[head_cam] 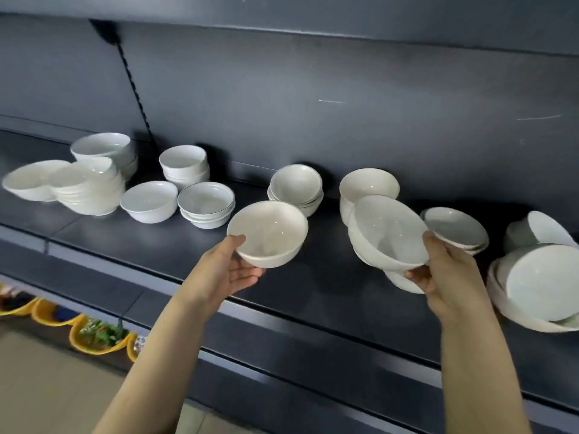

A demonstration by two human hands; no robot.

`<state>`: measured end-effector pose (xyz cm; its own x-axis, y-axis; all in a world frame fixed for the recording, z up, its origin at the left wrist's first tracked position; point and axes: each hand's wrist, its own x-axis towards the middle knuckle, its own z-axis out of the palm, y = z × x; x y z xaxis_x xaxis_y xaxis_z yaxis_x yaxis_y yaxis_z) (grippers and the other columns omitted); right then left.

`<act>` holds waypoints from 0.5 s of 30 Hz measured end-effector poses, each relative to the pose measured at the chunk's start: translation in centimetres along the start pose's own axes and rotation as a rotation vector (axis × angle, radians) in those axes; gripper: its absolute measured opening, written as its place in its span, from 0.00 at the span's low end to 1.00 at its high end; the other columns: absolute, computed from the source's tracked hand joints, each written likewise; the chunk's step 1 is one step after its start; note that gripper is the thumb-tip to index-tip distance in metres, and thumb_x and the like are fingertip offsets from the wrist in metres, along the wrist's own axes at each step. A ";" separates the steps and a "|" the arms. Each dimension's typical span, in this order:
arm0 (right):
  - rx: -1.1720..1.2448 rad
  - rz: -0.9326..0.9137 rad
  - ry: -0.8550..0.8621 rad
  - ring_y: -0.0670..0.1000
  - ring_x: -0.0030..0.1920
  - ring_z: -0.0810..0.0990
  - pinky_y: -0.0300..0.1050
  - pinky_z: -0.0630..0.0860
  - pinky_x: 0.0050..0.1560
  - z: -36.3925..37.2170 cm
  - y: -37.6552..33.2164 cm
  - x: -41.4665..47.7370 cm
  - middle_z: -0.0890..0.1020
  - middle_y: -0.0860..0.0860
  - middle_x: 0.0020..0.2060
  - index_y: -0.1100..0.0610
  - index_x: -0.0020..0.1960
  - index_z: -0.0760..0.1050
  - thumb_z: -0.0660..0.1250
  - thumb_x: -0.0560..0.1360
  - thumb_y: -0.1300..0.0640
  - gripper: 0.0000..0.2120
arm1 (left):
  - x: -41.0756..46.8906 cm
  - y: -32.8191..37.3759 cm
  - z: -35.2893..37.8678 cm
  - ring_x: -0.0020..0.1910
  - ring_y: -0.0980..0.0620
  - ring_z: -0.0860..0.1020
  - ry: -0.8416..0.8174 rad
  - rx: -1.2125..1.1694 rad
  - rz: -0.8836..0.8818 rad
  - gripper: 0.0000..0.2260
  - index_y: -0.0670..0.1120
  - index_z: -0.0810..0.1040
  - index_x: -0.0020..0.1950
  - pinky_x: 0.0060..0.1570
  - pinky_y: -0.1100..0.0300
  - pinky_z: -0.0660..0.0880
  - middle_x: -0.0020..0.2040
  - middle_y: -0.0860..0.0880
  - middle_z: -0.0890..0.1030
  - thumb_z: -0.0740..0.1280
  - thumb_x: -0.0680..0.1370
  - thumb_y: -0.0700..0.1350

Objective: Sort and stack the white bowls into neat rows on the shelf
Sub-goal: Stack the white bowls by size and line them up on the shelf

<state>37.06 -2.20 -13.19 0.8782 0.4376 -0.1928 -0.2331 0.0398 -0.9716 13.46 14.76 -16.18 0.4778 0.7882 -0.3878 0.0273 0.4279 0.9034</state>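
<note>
Here, reading from the left, the dark shelf (326, 277) carries a loose cluster of white bowls: a wide bowl (31, 183) touching a tall nested stack (91, 192), with a further stack (103, 148) behind them against the back panel. Next come a short stack (185, 164), a single bowl (148, 202) and a dark-rimmed stack (205, 203), set close together but in no clear row. The left hand (232, 270) holds one small bowl (269, 233) clear of the shelf, thumb on the near rim and fingers curled under the base; this grip keeps the bowl upright, probably so that it can be lowered into a stack of matching size. Just behind it stands a low stack (296, 189). The right hand (445, 270) grips a tilted nest of bowls (388, 233), thumb over the top rim and fingers beneath, in front of another stack (368, 186); whether the lowest bowl touches the shelf cannot be told. The tilt likely presents the open mouth toward the small bowl. Further right lie shallow dishes (454, 227) and a leaning pile of large bowls (539, 286). Sorting appears to be at an early stage, since sizes are not yet grouped into rows.
</note>
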 end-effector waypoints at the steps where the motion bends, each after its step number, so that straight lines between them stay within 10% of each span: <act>1: -0.012 -0.001 -0.006 0.48 0.40 0.78 0.38 0.76 0.28 1.0 0.2 -0.3 0.79 0.48 0.43 0.55 0.54 0.75 0.62 0.81 0.54 0.06 | -0.6 0.2 -1.0 0.35 0.50 0.82 0.039 0.002 0.021 0.12 0.44 0.73 0.59 0.39 0.58 0.79 0.38 0.42 0.82 0.60 0.81 0.50; 15: -0.055 -0.002 -0.255 0.50 0.39 0.78 0.43 0.75 0.33 20.1 4.6 -14.2 0.79 0.50 0.42 0.57 0.51 0.76 0.61 0.81 0.55 0.07 | -11.3 1.7 -22.8 0.39 0.48 0.83 0.357 -0.091 0.135 0.11 0.47 0.71 0.60 0.43 0.55 0.78 0.46 0.37 0.83 0.59 0.82 0.51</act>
<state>15.10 9.81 -12.19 0.7431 0.6505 -0.1572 -0.2027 -0.0051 -0.9792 -11.90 16.64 -14.46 0.1354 0.9375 -0.3205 -0.1004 0.3348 0.9369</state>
